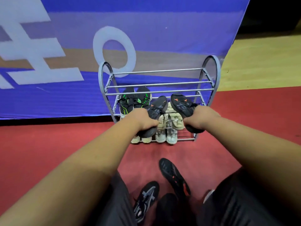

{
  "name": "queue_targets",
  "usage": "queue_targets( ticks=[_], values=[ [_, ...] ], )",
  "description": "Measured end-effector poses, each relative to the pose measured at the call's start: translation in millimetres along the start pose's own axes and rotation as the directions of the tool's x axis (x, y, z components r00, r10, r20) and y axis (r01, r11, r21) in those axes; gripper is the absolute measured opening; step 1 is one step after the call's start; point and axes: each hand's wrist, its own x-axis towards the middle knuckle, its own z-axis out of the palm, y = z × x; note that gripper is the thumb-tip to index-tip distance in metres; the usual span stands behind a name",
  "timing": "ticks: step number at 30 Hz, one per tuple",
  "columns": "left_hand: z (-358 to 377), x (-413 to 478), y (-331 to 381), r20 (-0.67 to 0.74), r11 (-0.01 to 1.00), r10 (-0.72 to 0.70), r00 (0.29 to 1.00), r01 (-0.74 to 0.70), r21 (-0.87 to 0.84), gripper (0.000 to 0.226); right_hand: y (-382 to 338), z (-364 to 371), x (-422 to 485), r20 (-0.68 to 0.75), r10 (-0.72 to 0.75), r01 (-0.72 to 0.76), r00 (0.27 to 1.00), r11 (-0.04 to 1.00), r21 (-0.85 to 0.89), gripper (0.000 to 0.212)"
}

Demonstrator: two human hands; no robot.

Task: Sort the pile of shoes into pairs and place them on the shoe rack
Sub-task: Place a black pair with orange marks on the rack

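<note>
A grey metal shoe rack (160, 71) stands against a blue banner. My left hand (141, 119) grips one dark grey sneaker with orange marks (158, 106), and my right hand (202, 119) grips its matching sneaker (182, 105); both shoes are held in front of the rack's middle shelf. A black pair with green accents (134, 99) sits on that shelf at the left. Beige and white pairs (166, 132) fill the bottom shelf, partly hidden by my hands. Near my knees lie a black shoe with orange sole marks (174, 175) and a black-and-grey sneaker (146, 198).
The rack stands on red carpet (57, 144), with wooden floor (263, 62) at the right. The blue banner (146, 22) rises directly behind the rack. The top shelf's bars carry nothing. My dark-trousered legs fill the bottom of the view.
</note>
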Motion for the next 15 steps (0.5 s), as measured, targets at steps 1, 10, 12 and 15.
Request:
queue_targets(
  ticks=[1, 10, 12, 15],
  values=[
    [3.7, 8.8, 2.8, -0.019, 1.000, -0.013, 1.000, 0.013, -0.018, 0.048, 1.1, 3.5, 7.1, -0.007, 0.009, -0.009, 1.000, 1.000, 0.019, 0.038],
    [47.8, 111.1, 32.9, -0.162, 0.985, -0.106, 0.981, 0.082, -0.150, 0.049, 1.7, 42.2, 92.8, -0.085, 0.152, -0.125, 0.985, 0.956, 0.264, 0.044],
    [58.0, 130.3, 40.4, -0.181, 0.983, -0.131, 0.975, 0.104, -0.152, 0.046, -0.5, 51.6, 109.4, -0.081, 0.188, -0.154, 0.979, 0.937, 0.315, 0.048],
    [69.4, 156.7, 52.1, -0.197, 0.985, -0.141, 0.970, 0.117, -0.128, 0.048, -2.7, 64.7, 133.4, -0.090, 0.214, -0.170, 0.973, 0.922, 0.348, 0.059]
  ],
)
